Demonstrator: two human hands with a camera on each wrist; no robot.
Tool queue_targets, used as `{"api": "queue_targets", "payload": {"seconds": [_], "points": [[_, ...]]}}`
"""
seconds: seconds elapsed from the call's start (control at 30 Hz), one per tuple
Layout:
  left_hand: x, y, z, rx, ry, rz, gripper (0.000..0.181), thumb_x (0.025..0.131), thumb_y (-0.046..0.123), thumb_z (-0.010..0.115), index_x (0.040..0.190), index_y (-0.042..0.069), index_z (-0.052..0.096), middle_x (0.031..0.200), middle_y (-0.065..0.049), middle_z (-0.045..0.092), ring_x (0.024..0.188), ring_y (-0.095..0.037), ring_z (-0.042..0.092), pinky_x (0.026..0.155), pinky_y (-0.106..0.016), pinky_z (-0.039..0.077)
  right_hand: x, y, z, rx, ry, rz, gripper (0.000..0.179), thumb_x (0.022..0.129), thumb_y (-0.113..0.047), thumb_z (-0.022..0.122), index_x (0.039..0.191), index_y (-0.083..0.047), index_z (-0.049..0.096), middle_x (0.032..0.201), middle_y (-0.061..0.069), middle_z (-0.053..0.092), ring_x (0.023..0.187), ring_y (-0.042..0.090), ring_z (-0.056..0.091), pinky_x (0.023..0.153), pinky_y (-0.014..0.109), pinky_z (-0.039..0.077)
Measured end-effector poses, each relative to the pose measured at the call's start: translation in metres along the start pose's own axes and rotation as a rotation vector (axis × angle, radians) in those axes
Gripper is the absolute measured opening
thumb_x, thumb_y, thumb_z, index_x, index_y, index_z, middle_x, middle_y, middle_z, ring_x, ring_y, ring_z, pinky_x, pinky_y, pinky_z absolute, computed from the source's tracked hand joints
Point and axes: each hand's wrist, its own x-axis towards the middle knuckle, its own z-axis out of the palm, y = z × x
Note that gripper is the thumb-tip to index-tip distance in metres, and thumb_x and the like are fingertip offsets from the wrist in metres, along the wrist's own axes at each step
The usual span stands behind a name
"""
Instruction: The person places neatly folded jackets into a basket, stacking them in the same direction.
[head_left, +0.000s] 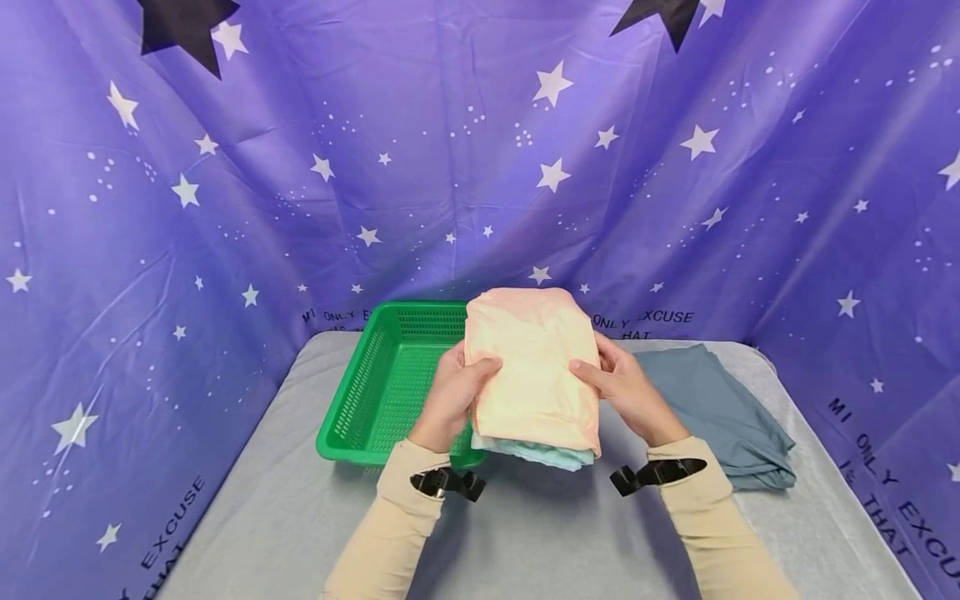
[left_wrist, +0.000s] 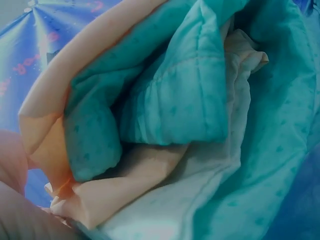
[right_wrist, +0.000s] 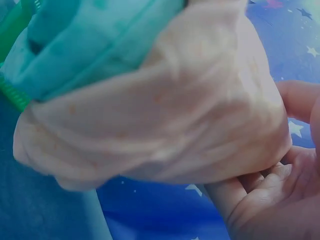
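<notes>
A folded peach garment [head_left: 534, 367] with teal fabric [head_left: 536, 452] showing under its lower edge is held up above the table, in the middle of the head view. My left hand [head_left: 453, 387] grips its left side, thumb on the front. On the opposite side my right hand [head_left: 633, 387] pinches it, thumb on top and fingers behind. The left wrist view looks into the bundle's teal and peach layers [left_wrist: 175, 105], with part of the left hand at the edge. In the right wrist view, peach cloth [right_wrist: 165, 120] lies between the right thumb and fingers.
A green plastic basket [head_left: 351, 400] with perforated walls stands on the left of the grey-covered table [head_left: 525, 550], partly behind the garment and left hand. Folded blue-grey cloth [head_left: 712, 417] lies to the right. A purple star-printed curtain [head_left: 450, 150] surrounds the table's back and sides.
</notes>
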Motion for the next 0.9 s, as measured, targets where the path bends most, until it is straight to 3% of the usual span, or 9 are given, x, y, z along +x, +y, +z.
{"api": "queue_targets", "payload": {"seconds": [0.4, 0.63, 0.9], "points": [[-0.001, 0.011, -0.029, 0.005, -0.012, -0.020, 0.054, 0.092, 0.005, 0.069, 0.143, 0.006, 0.053, 0.117, -0.013, 0.066, 0.087, -0.016, 0.071, 0.075, -0.032, 0.061, 0.017, -0.005, 0.022, 0.009, -0.089, -0.015, 0.067, 0.102, -0.017, 0.063, 0.161, -0.010, 0.030, 0.114, 0.007, 0.067, 0.086, 0.011, 0.072, 0.069, 0.035, 0.063], [-0.002, 0.015, -0.047, -0.032, -0.026, -0.060, 0.053, 0.094, 0.006, 0.070, 0.143, 0.008, 0.051, 0.115, -0.011, 0.065, 0.087, -0.018, 0.072, 0.075, -0.034, 0.062, 0.027, -0.007, 0.036, 0.033, -0.104, -0.013, 0.064, 0.102, -0.015, 0.063, 0.159, -0.011, 0.033, 0.110, 0.008, 0.068, 0.084, 0.012, 0.072, 0.069, 0.034, 0.062], [-0.002, 0.021, -0.064, -0.005, -0.024, -0.071, 0.054, 0.094, 0.009, 0.070, 0.144, 0.010, 0.048, 0.115, -0.010, 0.062, 0.088, -0.019, 0.071, 0.075, -0.035, 0.062, 0.036, -0.011, 0.051, 0.046, -0.105, -0.025, 0.064, 0.101, -0.014, 0.064, 0.158, -0.013, 0.036, 0.112, 0.011, 0.066, 0.086, 0.012, 0.071, 0.069, 0.032, 0.062]]}}
